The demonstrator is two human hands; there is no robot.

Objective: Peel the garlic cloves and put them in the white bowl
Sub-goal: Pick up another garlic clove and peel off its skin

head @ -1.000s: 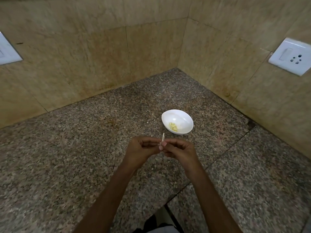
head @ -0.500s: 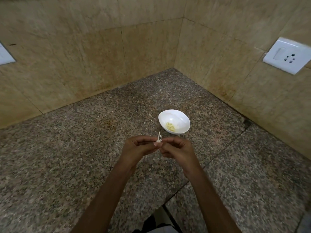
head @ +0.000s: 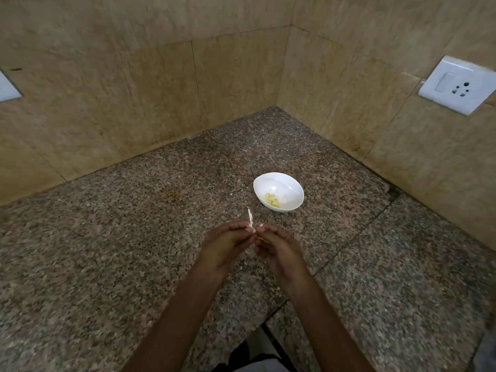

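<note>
Head camera looks down on my two hands, held together in the air over the counter (head: pixel 107 251), fingertips meeting. My left hand (head: pixel 228 245) has its fingers curled in and pinches a garlic clove (head: pixel 253 230) at the tips. My right hand (head: pixel 279 248) is curled the same way and pinches the clove from the other side, so that only a pale speck of it shows between the two. A thin strip of skin (head: pixel 250 216) stands up from the place where the fingertips meet, tilted a little to the left. I cannot tell which fingers have hold of it. Both forearms come up from the near edge of the counter. Just beyond my hands and slightly to the right, toward the back corner of the counter, sits the white bowl (head: pixel 291 187), apart from both hands. It holds a small heap of peeled garlic (head: pixel 272 200), yellowish, low on its near side. The counter is speckled brown stone, and a dark seam (head: pixel 349 244) runs across it on my right. Tan wall tiles (head: pixel 161 89) rise from its back edges and meet at the corner. A white socket plate (head: pixel 459 85) sits on the right wall, and part of another white plate (head: pixel 6 87) shows at the far left.
</note>
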